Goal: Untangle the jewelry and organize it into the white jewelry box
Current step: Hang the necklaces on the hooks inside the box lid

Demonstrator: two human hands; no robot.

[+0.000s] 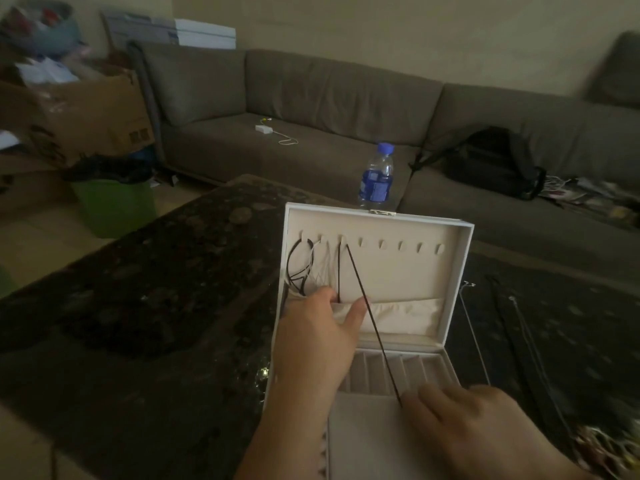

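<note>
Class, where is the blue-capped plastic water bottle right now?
In the head view, the blue-capped plastic water bottle stands on the dark patterned table, just behind the open lid of the white jewelry box, before the brown sofa.
</note>
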